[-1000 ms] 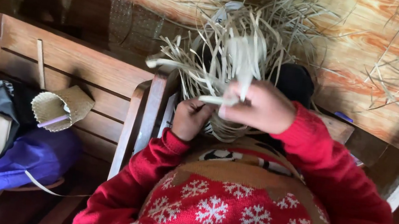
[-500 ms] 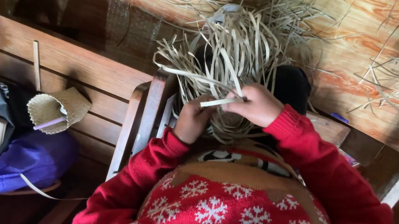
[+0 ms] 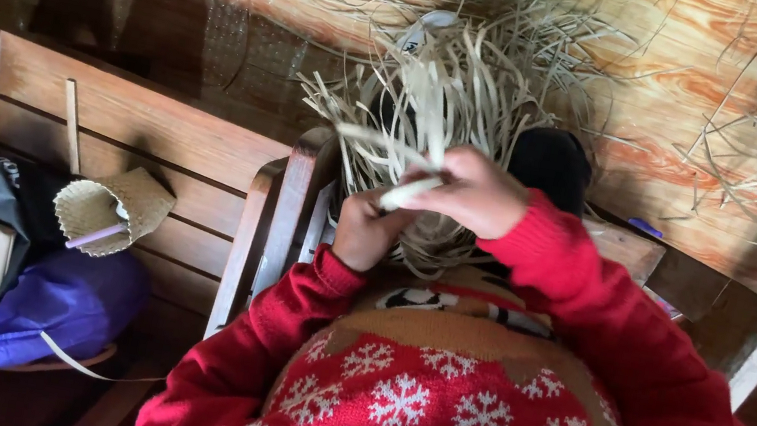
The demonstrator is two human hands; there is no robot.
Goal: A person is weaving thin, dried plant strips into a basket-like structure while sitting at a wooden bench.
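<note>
A: Start with the biggest thing.

B: A wooden bench runs along the left, with the arm of a wooden chair beside it. On the bench seat near its left end lie a purple bag and a small woven basket.

A: And the work itself?

B: A half-woven piece of pale straw strips sits in the lap, just past the chair arm, loose ends fanning upward.

A: The hands?

B: The right hand has its fingers closed around a flat strip, pulling it across. The left hand is pressed against the woven base below; whether its fingers pinch a strand I cannot tell.

A: Any risk?

B: I'd judge the strip could crease or split if bent sharply, and the loose ends could tangle or slip out of the weave if the lower hand eases off.
</note>
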